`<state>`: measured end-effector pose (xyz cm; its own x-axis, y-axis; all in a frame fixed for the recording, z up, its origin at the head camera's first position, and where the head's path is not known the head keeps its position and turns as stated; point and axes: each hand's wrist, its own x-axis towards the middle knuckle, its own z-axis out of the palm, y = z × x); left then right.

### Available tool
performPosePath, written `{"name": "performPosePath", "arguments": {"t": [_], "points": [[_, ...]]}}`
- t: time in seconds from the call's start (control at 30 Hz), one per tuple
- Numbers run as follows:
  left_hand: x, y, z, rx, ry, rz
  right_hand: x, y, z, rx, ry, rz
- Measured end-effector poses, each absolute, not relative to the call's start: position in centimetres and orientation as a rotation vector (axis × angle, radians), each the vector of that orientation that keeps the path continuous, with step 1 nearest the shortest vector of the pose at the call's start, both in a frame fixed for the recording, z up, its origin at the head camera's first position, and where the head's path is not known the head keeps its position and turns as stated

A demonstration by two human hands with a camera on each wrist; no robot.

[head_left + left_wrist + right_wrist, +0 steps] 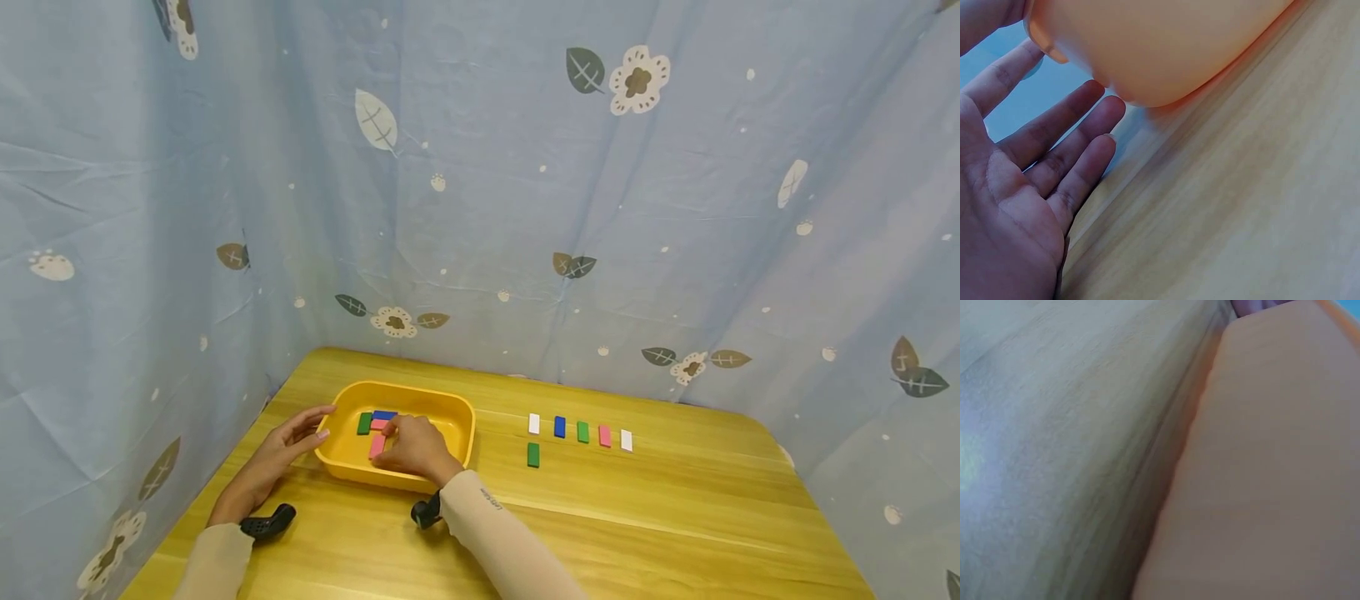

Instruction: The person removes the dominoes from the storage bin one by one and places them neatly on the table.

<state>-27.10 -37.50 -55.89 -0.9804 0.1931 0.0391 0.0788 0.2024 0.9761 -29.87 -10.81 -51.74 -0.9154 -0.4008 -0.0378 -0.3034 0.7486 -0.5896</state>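
A pale blue curtain (480, 183) printed with leaves and flowers hangs around the wooden counter (675, 508). Toward the counter's left end sits a yellow tray (345, 447), its raised wall standing between the blocks inside and those outside. The left hand (273, 458) is at the tray's left edge, fingers spread and loosely extended, seemingly to steady it. The right hand (416, 448) reaches over the near wall, thumb and forefinger curled about the nearer pink block (377, 447), apparently pinching it; this hand hides part of the tray's floor. The step in hand looks like arranging blocks inside the tray, and the next move seems to call for squaring this one up without nudging the farther pink block (379, 425), the blue block (385, 415) or the green block (364, 423) close by. Well apart on the right, a row of five blocks (582, 432) lies on the counter: white, blue, green, pink, white, with a loose green block (533, 455) just nearer than the leftmost white.
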Motion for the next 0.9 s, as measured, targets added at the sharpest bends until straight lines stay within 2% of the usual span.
{"name": "performPosePath", "arguments": {"t": [0.3,0.57,0.9], "points": [[-27.0,-37.2,-55.9,0.260,2.367,1.880,-30.0,-8.3,-50.0,-0.629,2.587,-1.229],[-26.7,-37.4,-55.8,0.230,2.383,1.855,-30.2,-5.1,-48.1,-0.689,2.668,-1.170],[-26.5,-37.3,-55.3,0.244,2.389,1.839,-30.0,-0.4,-47.5,-0.732,2.749,-1.175]]}}
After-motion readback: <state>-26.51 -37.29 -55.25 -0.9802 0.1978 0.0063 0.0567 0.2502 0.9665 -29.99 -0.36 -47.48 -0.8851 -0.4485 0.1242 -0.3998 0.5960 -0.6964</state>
